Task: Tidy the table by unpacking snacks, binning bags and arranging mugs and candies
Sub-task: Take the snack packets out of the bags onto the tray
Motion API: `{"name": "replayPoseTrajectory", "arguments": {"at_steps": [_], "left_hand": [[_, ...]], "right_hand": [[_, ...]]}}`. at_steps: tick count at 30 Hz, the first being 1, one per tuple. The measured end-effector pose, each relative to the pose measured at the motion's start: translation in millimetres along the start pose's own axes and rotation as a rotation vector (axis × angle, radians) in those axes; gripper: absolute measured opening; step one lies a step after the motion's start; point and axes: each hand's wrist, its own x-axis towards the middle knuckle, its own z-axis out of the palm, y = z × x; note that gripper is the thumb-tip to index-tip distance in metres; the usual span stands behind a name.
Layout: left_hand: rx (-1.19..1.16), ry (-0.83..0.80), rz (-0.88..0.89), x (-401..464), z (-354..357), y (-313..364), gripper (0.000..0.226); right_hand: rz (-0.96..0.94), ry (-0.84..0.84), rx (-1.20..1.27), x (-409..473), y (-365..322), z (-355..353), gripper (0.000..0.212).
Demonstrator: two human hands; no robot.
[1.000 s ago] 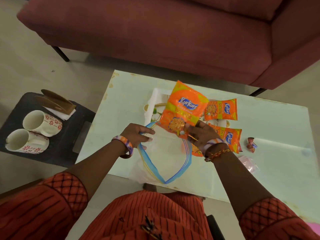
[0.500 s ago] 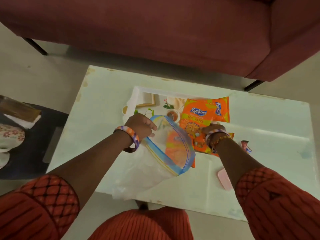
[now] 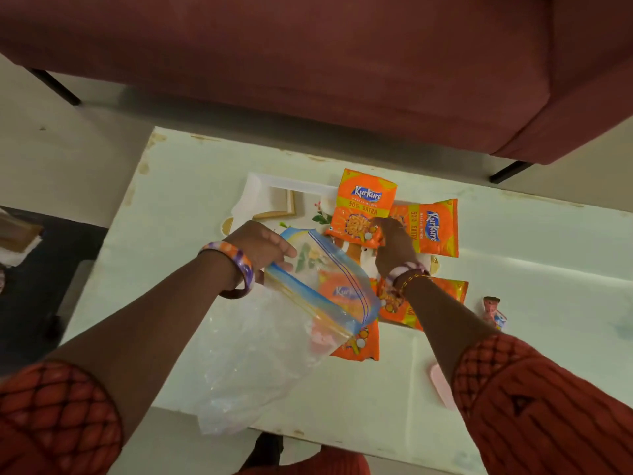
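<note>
Head camera, steeply down, table [image 3: 191, 207] close

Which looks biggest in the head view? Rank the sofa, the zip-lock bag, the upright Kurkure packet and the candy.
Largest to smallest as they appear:
1. Sofa
2. Zip-lock bag, held in the left hand nearer the camera, so its lead over the packet is uncertain
3. Upright Kurkure packet
4. Candy

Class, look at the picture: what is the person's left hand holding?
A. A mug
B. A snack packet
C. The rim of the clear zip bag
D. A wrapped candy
C: the left hand pinches the blue-edged rim of the clear zip bag, holding it open over the table.
</note>
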Motion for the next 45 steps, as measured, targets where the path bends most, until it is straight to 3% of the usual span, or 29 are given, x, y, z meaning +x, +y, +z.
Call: {"name": "replayPoseTrajectory", "arguments": {"at_steps": [5,9,19,22,28,35,40,45], "left_hand": [[0.020,0.029,-0.002,6,-1,0,0.029],[0.038,0.035,-0.007,8,-1,-4,0.028],[0.025,0.031,-0.041,9,-1,-12,0.021],[0.027,0.022,-0.046,9,1,-12,0.021],[0.018,0.027,-0.058,9,2,-12,0.027],[0.055,0.037,-0.043,6,6,-9,0.027],[0.079,0.031,-0.031,3,9,-10,0.027],[0.166,0.019,-0.027,-5,-1,-16,0.022]], "right_hand": [[-0.098,-0.358,-0.305,11,-1,25,0.061],[-0.133,-0.420,-0.429,22,-3,33,0.058],[-0.213,-0.243,-0.567,32,15,22,0.055],[-0.223,-0.226,-0.579,29,15,17,0.045],[-0.156,-0.169,-0.401,14,17,13,0.037],[0.018,-0.119,-0.463,-4,31,22,0.042],[-0.059,0.032,-0.278,-26,22,21,0.043],[-0.136,-0.242,-0.098,-61,7,43,0.040]]}}
